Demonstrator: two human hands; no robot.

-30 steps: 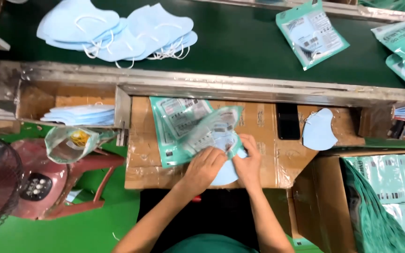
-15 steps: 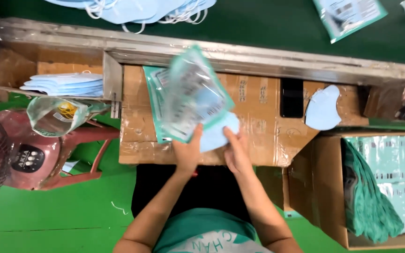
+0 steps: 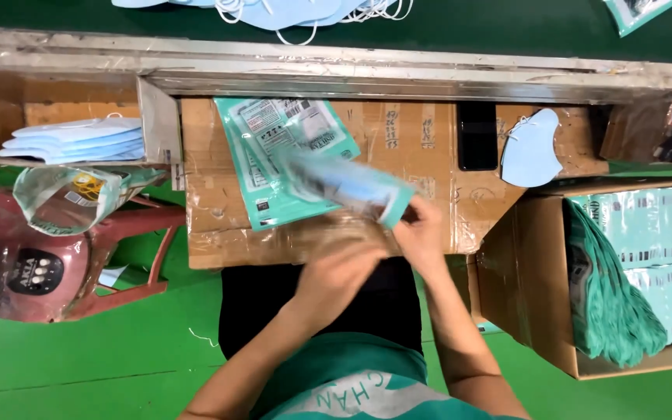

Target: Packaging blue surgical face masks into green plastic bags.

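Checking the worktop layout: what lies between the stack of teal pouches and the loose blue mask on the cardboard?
A black phone lies flat between the teal pouches and the blue mask, head view.

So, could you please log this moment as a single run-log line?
left hand: under teal pouch | right hand: grips pouch end | pouch: blurred, above cardboard worktop | loose mask: on worktop

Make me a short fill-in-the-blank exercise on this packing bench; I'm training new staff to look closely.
1. Both hands, left hand and right hand, hold a teal ____ over the cardboard work surface.
2. The lone blue mask lies to the ____ of the black phone.
3. The stack of blue masks sits on the bench's ____ side.

Missing words: pouch; right; left
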